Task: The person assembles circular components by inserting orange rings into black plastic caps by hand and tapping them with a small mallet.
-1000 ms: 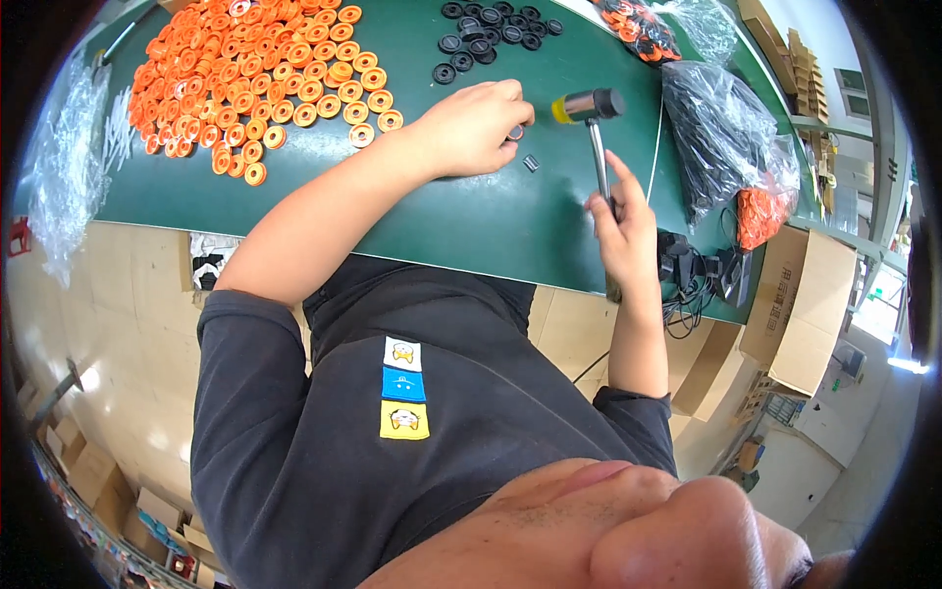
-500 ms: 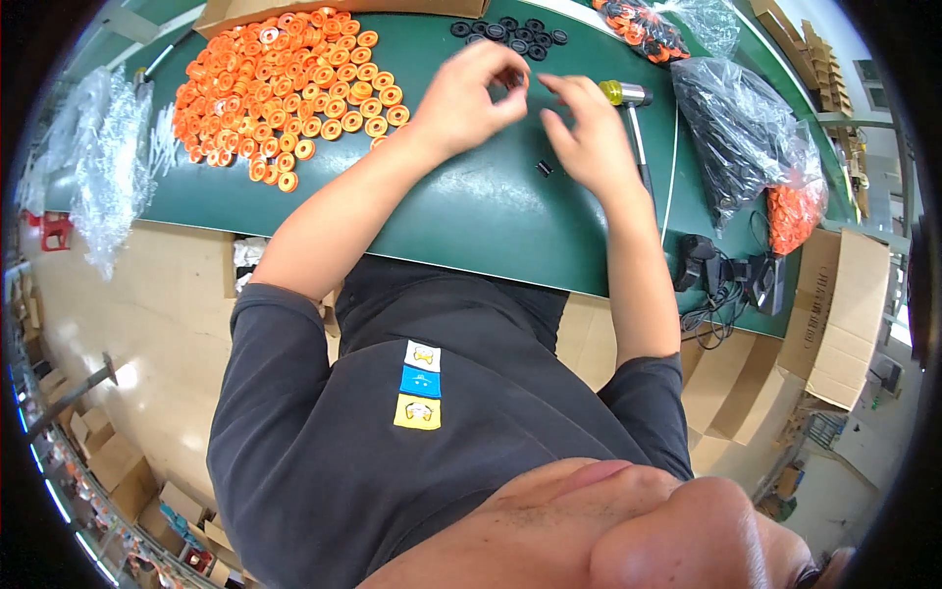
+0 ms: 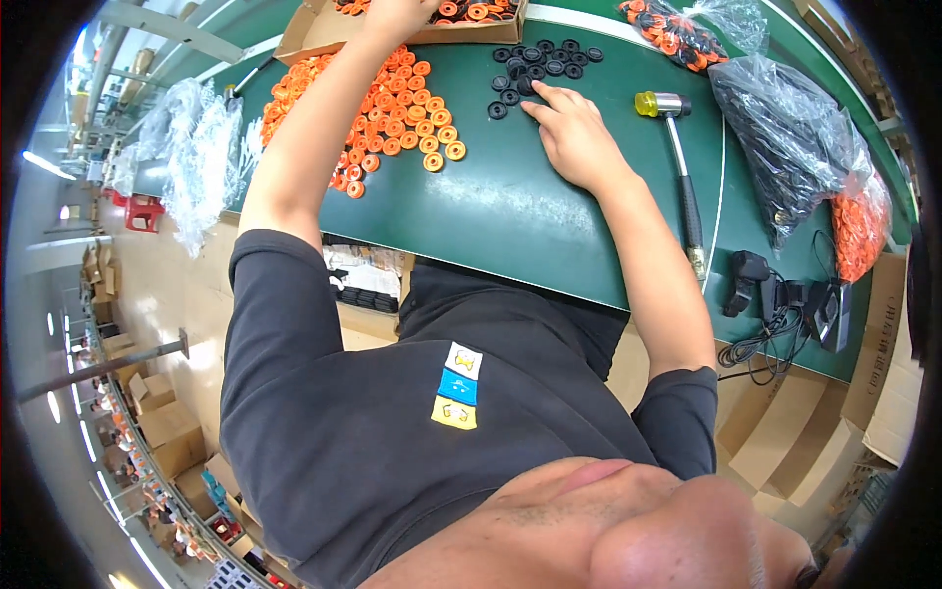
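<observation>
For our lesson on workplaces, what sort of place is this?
Probably an assembly workshop: a green table holds heaped round orange plastic pieces, round black plastic pieces and a black-gripped metal hammer.

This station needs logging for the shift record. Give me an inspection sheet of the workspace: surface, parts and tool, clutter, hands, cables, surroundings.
Surface: green tabletop, with a pale glare patch.
Parts: orange discs heaped at left; black discs grouped at top centre; cardboard box at the far side, holding orange and black pieces.
Tool: hammer, lying unheld on the right.
Clutter: clear bag with dark contents at right; crumpled plastic at left.
Left hand: at the cardboard box, cut by the picture's top edge; grip not visible.
Right hand: fingertips at the black discs; grip unclear.
Cables: black cables, tangled beside black devices near the right corner.
Surroundings: red stool and cartons beyond the table, left.
</observation>
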The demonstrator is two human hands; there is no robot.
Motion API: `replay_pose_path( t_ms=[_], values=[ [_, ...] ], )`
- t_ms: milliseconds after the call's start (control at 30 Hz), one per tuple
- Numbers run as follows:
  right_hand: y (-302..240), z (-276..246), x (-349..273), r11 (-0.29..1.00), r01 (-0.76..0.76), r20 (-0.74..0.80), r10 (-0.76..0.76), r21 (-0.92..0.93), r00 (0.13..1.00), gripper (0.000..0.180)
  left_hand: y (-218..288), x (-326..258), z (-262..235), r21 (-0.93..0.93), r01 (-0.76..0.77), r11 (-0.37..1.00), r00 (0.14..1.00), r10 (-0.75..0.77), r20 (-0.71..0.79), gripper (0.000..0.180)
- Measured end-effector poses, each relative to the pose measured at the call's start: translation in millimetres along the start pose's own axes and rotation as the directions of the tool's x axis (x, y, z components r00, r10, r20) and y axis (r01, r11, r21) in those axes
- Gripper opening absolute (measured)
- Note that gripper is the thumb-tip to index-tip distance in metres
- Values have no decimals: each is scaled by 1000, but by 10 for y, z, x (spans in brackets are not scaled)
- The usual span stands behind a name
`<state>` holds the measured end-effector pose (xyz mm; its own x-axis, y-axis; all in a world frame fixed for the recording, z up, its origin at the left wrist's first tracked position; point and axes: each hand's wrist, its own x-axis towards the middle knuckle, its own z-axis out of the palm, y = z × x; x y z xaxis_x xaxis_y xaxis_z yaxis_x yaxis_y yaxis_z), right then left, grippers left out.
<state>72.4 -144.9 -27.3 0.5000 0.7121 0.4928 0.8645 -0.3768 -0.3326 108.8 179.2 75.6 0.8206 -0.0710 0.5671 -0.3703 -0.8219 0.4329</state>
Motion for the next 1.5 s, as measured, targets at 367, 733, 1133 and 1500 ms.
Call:
replay_pose_path(
  t_ms=[367, 733, 1133, 1500],
  values=[
    [-53, -180, -66, 991, -118, 14, 117, 68, 993, 37, 1582, -1370, 53, 493, 95, 865, 857, -323, 401, 33],
    [-40, -55, -65, 1000, -16, -67, 16, -5, 998, 40, 1355, -1775, 449, 438, 11, 899, 984, -88, 156, 17],
    [16, -146, -50, 946, -230, -178, 273, 228, 945, 31, 1327, -1196, 716, -287, 281, 916, 960, -262, 102, 19],
    [70, -221, -123, 787, -255, -249, 455, 561, 855, 23, 1272, -1103, 1135, -823, 412, 390, 896, -340, 287, 30]
  ],
)
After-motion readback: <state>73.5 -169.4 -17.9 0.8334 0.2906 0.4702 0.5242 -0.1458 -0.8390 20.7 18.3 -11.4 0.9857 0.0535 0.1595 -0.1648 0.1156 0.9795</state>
